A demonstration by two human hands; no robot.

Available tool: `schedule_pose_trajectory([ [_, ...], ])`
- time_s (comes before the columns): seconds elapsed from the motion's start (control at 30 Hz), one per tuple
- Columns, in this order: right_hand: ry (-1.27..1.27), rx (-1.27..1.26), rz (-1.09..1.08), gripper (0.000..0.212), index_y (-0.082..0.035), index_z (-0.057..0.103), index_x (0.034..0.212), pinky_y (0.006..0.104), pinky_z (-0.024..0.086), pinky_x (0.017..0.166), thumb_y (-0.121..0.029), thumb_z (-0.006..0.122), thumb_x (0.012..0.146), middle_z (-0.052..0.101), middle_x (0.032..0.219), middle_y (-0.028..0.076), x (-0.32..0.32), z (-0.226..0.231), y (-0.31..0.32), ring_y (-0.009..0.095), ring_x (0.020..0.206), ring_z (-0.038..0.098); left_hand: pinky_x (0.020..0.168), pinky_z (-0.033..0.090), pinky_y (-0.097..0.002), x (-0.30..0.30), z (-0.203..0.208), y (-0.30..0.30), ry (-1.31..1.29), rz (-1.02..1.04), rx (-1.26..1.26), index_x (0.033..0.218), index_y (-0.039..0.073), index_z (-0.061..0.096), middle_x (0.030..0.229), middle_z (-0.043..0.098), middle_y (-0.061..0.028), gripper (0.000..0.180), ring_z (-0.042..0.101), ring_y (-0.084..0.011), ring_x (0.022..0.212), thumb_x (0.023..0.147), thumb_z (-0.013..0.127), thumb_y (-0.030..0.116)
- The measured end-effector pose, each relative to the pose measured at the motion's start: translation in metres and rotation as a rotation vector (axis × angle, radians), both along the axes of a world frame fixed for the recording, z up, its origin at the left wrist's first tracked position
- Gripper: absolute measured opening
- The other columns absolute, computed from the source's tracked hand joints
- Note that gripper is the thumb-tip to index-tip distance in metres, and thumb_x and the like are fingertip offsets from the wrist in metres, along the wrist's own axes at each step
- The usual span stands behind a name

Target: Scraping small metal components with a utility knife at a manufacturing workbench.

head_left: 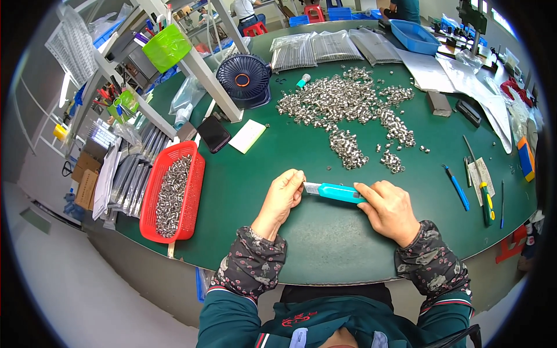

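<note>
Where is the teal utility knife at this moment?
In the head view, the teal utility knife is just right of centre, held in the right hand over the green table, pointing toward the left hand.

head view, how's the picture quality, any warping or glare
In the head view, heavy fisheye bending, the green table curving along its near edge, corners black; in the head view, glints on the metal rings; in the head view, left hand, right hand and teal-handled tool fairly sharp.

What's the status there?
Right hand holding teal utility knife. Left hand pinched at tip of blade; any held piece unclear. Metal pieces heaped beyond, apart from knife.
</note>
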State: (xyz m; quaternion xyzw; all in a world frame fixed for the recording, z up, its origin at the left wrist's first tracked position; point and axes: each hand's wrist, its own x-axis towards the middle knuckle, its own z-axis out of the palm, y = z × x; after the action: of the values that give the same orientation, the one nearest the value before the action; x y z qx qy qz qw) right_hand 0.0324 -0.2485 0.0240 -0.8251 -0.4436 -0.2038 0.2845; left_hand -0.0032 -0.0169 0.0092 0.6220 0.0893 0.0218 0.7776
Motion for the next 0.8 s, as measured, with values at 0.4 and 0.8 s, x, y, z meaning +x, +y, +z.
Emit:
schedule_pose_trajectory([
  [0.4, -0.018, -0.001, 0.024, 0.037, -0.006, 0.056, 0.099, 0.0312, 0.04, 0.051, -0.011, 0.065, 0.064, 0.046, 0.067, 0.004, 0.001, 0.002, 0.0, 0.019, 0.061, 0.048, 0.035, 0.02, -0.0163, -0.001, 0.005, 0.008, 0.118, -0.081, -0.046, 0.071, 0.005, 0.046, 0.055, 0.037, 0.0035, 0.025, 0.026, -0.0018, 0.039, 0.089, 0.044, 0.023],
  [0.8, -0.088, -0.039, 0.038, 0.037, -0.008, 0.056, 0.098, 0.0308, 0.038, 0.054, -0.012, 0.066, 0.063, 0.047, 0.07, 0.004, 0.001, 0.006, -0.002, 0.018, 0.062, 0.047, 0.033, 0.017, -0.017, -0.004, 0.008, 0.021, 0.309, -0.26, -0.13, 0.064, 0.007, 0.044, 0.051, 0.036, 0.0044, 0.026, 0.025, -0.002, 0.038, 0.085, 0.05, 0.021],
])
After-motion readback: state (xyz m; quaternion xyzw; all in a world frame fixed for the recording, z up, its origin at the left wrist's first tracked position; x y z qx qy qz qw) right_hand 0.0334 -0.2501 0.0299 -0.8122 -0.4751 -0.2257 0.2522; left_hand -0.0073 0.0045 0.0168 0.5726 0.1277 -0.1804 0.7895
